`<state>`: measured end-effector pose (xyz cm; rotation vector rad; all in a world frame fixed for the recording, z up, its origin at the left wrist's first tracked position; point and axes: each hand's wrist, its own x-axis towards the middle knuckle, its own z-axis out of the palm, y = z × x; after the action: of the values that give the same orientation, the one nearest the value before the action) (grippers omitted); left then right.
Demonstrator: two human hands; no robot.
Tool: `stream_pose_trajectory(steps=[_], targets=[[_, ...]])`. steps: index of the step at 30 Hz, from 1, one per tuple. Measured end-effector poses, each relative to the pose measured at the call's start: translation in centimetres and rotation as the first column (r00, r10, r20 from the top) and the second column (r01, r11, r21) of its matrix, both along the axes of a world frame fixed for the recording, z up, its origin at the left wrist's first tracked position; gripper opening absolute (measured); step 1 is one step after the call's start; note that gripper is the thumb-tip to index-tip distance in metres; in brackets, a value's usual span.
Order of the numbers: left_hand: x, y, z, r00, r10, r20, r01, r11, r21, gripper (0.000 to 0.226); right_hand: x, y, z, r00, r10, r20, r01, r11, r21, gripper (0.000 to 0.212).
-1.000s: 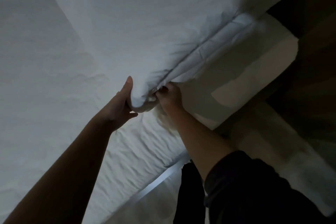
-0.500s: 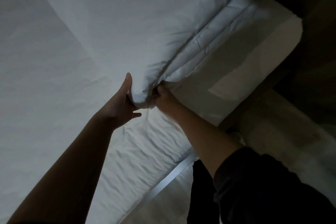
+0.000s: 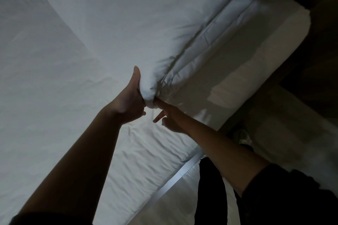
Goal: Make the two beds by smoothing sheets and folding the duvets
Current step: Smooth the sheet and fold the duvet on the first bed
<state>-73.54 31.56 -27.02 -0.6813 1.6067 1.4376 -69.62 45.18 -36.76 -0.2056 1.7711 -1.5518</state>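
On the sheet (image 3: 45, 97), right hand (image 3: 170, 117) has seemingly released the duvet (image 3: 137, 23).

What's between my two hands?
In the head view, the bunched corner of the thick white fabric duvet: the left hand grips it, the right hand touches it with a forefinger.

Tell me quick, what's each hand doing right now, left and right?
Left hand: closed, gripping the duvet by its corner.
Right hand: open, holding nothing; its index finger touches the same corner.
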Motion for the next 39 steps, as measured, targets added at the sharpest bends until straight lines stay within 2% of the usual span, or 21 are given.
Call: stream_pose_trajectory(steps=[2, 5, 7, 12, 14, 16, 19, 21, 23, 26, 27, 29, 31, 34, 36, 39], targets=[[-0.4, 0.3, 0.4, 1.000, -0.028, 0.007, 0.028, 0.999, 0.021, 0.091, -0.7, 0.6, -0.1, 1.000, 0.024, -0.002, -0.023, 0.998, 0.057, 0.057], [-0.2, 0.3, 1.0, 1.000, 0.029, -0.011, -0.028, 0.992, 0.125, 0.094, -0.8, 2.3, -1.8, 0.970, 0.220, -0.104, -0.195, 0.958, 0.209, 0.085], [0.2, 0.2, 0.8, 0.997, 0.077, -0.018, -0.072, 0.981, 0.181, 0.095, -0.7, 2.8, -2.4, 0.950, 0.303, -0.080, -0.272, 0.924, 0.268, 0.089], [0.9, 0.1, -0.1, 0.957, 0.288, -0.018, -0.276, 0.931, 0.239, 0.085, -0.8, 2.3, -3.6, 0.943, 0.331, -0.045, -0.297, 0.893, 0.338, 0.086], [1.2, 0.1, -0.2, 0.928, 0.374, 0.006, -0.364, 0.899, 0.243, 0.083, -1.2, 2.6, -4.6, 0.918, 0.397, 0.005, -0.363, 0.836, 0.411, 0.085], [1.4, -0.2, -0.2, 0.896, 0.442, 0.034, -0.436, 0.864, 0.254, 0.090, -1.5, 2.6, -4.4, 0.901, 0.429, 0.058, -0.402, 0.781, 0.478, 0.081], [1.9, -0.5, 0.1, 0.900, 0.436, 0.008, -0.429, 0.881, 0.198, 0.094, -1.0, 2.9, -3.8, 0.897, 0.427, 0.112, -0.425, 0.764, 0.486, 0.079], [2.3, -0.8, 0.1, 0.906, 0.423, -0.012, -0.415, 0.894, 0.171, 0.086, -0.1, 3.7, -3.7, 0.916, 0.396, 0.058, -0.371, 0.787, 0.492, 0.075], [2.8, -1.1, 0.0, 0.902, 0.431, -0.016, -0.423, 0.891, 0.164, 0.080, 1.0, 4.2, -3.2, 0.965, 0.253, -0.073, -0.195, 0.874, 0.446, 0.064], [3.4, -1.8, -0.6, 0.887, 0.460, -0.024, -0.451, 0.877, 0.165, 0.076, 2.0, 3.5, -0.4, 0.974, -0.055, -0.220, 0.091, 0.984, 0.156, 0.062], [3.5, -1.9, -0.8, 0.882, 0.471, -0.025, -0.461, 0.871, 0.173, 0.076, 2.0, 3.0, 0.5, 0.968, -0.126, -0.219, 0.142, 0.988, 0.060, 0.061], [3.6, -2.1, -0.9, 0.866, 0.499, -0.020, -0.487, 0.853, 0.186, 0.077, 1.2, 2.2, 1.7, 0.961, -0.210, -0.179, 0.210, 0.977, -0.020, 0.058], [3.5, -2.4, -1.1, 0.856, 0.517, -0.014, -0.505, 0.841, 0.195, 0.077, 0.4, 1.7, 2.9, 0.965, -0.225, -0.138, 0.226, 0.974, -0.013, 0.059], [3.6, -2.4, -1.3, 0.860, 0.510, -0.019, -0.495, 0.842, 0.212, 0.075, -0.4, 1.0, 4.5, 0.990, -0.124, -0.061, 0.125, 0.992, 0.015, 0.066], [3.6, -2.4, -1.5, 0.862, 0.506, -0.026, -0.491, 0.847, 0.202, 0.075, -0.4, 1.1, 5.4, 0.997, -0.076, -0.029, 0.075, 0.996, -0.043, 0.068], [3.3, -2.3, -1.5, 0.863, 0.506, -0.020, -0.495, 0.852, 0.171, 0.077, -0.3, 2.9, 6.7, 0.994, -0.109, 0.002, 0.109, 0.990, -0.088, 0.068]])
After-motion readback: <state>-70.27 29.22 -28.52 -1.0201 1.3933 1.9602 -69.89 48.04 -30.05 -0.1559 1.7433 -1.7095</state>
